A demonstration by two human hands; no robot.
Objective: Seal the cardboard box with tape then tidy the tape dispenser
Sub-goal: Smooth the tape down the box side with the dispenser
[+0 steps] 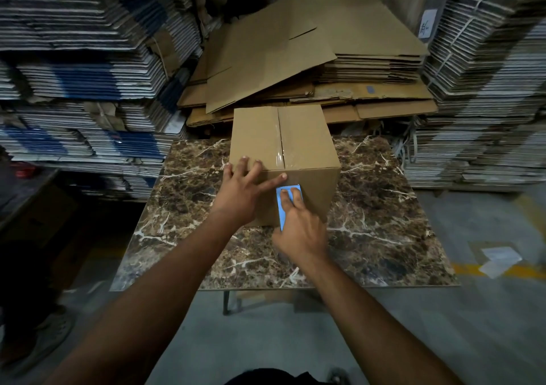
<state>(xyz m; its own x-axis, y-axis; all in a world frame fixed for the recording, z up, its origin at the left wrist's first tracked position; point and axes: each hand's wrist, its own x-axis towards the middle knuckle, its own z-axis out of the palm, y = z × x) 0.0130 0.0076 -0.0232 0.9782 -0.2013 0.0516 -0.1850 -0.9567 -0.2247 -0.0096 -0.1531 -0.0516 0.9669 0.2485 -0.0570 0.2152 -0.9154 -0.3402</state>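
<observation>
A brown cardboard box stands on the marble-patterned table. Clear tape runs along its closed top seam and over the near edge. My left hand lies spread on the box's near top edge, its fingers on the top and front face. My right hand presses a blue tape dispenser flat against the box's front face, just below the seam. The roll of tape itself is hidden under my hand.
Flattened brown cartons are piled behind the table. Tall stacks of bundled flat cardboard rise on the left and on the right. Papers lie on the grey floor at right. A person's shoe shows at lower left.
</observation>
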